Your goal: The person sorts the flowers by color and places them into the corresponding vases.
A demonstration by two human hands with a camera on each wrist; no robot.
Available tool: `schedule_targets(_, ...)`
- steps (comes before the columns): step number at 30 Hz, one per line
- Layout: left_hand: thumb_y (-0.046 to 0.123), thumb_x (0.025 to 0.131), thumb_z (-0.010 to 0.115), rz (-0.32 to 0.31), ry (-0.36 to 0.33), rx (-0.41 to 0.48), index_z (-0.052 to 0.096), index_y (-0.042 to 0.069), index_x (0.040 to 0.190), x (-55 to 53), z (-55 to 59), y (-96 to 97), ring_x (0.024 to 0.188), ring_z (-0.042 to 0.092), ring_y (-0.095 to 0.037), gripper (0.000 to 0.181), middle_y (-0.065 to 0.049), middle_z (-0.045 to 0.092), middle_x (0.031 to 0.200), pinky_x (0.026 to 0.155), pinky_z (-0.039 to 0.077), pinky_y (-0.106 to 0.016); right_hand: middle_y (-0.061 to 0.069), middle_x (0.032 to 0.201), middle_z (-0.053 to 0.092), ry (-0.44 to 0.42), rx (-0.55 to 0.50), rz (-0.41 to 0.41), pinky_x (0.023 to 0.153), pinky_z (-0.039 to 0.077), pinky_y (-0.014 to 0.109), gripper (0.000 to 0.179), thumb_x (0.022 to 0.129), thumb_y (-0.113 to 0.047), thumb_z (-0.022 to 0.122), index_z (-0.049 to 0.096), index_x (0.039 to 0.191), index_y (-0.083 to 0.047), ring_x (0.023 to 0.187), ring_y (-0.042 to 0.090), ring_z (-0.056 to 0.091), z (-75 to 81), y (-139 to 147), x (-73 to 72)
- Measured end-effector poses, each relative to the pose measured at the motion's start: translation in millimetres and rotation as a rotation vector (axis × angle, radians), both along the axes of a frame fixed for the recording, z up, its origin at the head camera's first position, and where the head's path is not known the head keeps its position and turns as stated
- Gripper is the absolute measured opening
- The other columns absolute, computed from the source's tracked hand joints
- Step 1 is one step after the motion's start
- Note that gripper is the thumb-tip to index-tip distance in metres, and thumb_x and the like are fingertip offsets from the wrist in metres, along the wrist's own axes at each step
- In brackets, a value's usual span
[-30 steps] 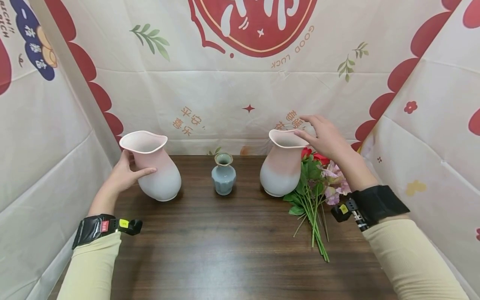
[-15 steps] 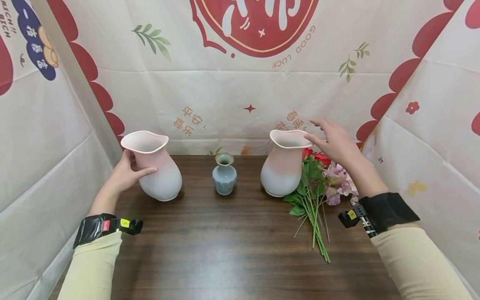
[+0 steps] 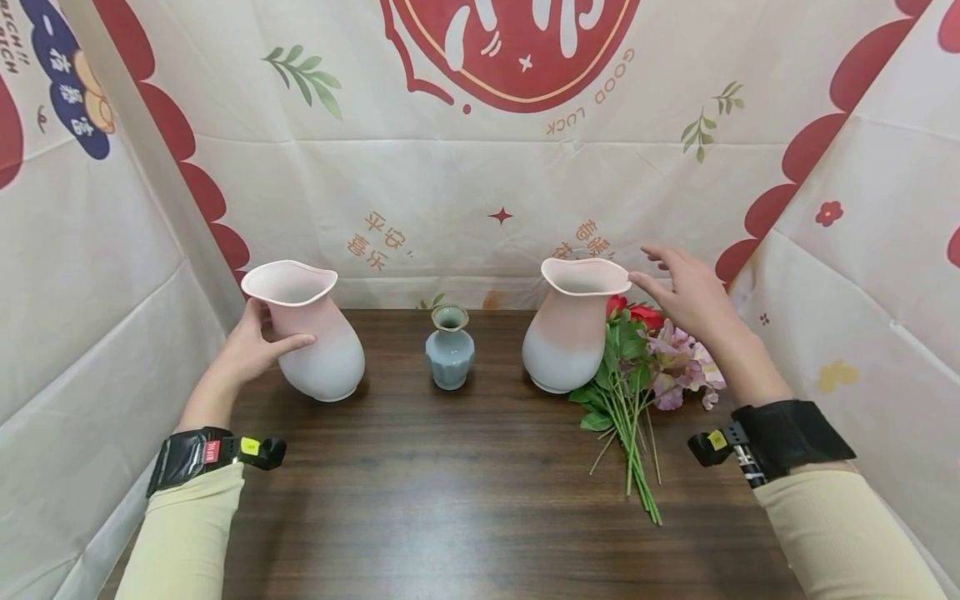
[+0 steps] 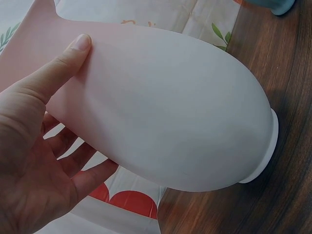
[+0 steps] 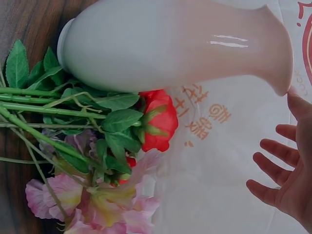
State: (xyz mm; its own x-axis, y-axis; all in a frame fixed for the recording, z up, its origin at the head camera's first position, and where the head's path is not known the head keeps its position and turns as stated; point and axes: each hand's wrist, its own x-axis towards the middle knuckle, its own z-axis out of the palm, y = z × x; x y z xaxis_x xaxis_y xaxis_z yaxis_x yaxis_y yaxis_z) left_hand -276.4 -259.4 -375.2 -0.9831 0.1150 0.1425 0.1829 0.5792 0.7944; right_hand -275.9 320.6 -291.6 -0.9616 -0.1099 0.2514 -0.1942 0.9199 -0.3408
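Note:
My left hand (image 3: 247,346) grips the neck of a pink-and-white vase (image 3: 322,358) on the left, thumb across its front. In the left wrist view, the fingers (image 4: 97,175) reach behind the vase, their tips partly hidden. A matching vase (image 3: 562,350) stands upright at the right. Beside its rim is my right hand (image 3: 693,296), fingers spread and holding nothing. Its thumb (image 5: 297,103) is at the rim's edge, seeming to touch it. Red flowers (image 5: 158,119) and pink flowers (image 5: 117,204) with green stems lie beside and partly behind the right vase.
A small blue-green vase (image 3: 449,354) stands between the two larger ones on the dark wooden table (image 3: 435,508). A printed cloth (image 3: 450,183) hangs behind, with cloth walls on both sides. Flower stems (image 3: 637,475) stretch toward the front of the table.
My right hand has drawn back to the right, from over the right vase's mouth to beside its rim. The left hand keeps its hold, and the vases stay in place.

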Motion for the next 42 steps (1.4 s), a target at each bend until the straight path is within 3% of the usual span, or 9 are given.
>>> schedule_targets(10,0.029,0.088,0.077,0.010,-0.016,-0.002,0.004,0.003,0.154,1.0,-2.2,-0.7,0.141,0.032,-0.051,0.102,-0.030,0.025,0.154,0.114,0.031,-0.067,0.030,0.146,0.045,-0.001,-0.029,0.007,0.107,0.032,0.072,0.072,0.101,-0.054,0.046,0.032,0.155,-0.008,0.136,0.050,0.040,-13.3,8.1,5.8)
schedule_targets(24,0.028,0.087,0.078,0.012,-0.010,0.007,0.005,0.002,0.154,0.8,-4.5,0.8,0.142,0.031,-0.051,0.103,-0.030,0.025,0.154,0.115,0.029,-0.067,0.030,0.147,0.044,-0.029,-0.101,-0.021,0.102,0.041,0.070,0.073,0.101,-0.052,0.048,0.027,0.157,-0.009,0.128,0.051,0.050,-48.8,14.6,14.8)
schedule_targets(42,0.031,0.087,0.078,0.026,-0.027,0.011,0.002,0.006,0.156,-0.8,-3.0,-0.3,0.142,0.031,-0.050,0.105,-0.029,0.024,0.156,0.114,0.031,-0.068,0.031,0.140,0.051,0.041,-0.235,0.002,0.096,0.048,0.066,0.063,0.103,-0.042,0.051,0.037,0.152,-0.004,0.120,0.051,0.056,-92.4,20.8,31.6)
